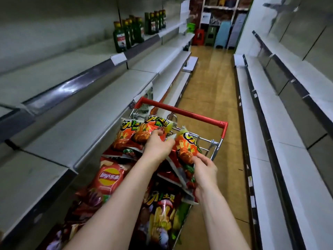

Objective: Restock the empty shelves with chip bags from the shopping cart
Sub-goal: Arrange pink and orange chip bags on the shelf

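Note:
A metal shopping cart with a red handle (182, 111) stands in the aisle, piled with chip bags. My left hand (157, 147) reaches into the pile and grips an orange-red chip bag (146, 131) near the far end of the cart. My right hand (204, 171) pinches another orange chip bag (185, 147) by its lower edge, lifted slightly above the pile. A red Lay's bag (109, 178) lies lower left in the cart. Bare grey shelves (86, 112) run along the left at cart height.
Dark green bottles (126, 34) stand on an upper left shelf further down. More bare shelves (281, 134) line the right side. The tan floor aisle (209, 83) runs ahead to plastic stools and bins (212, 36) at the far end.

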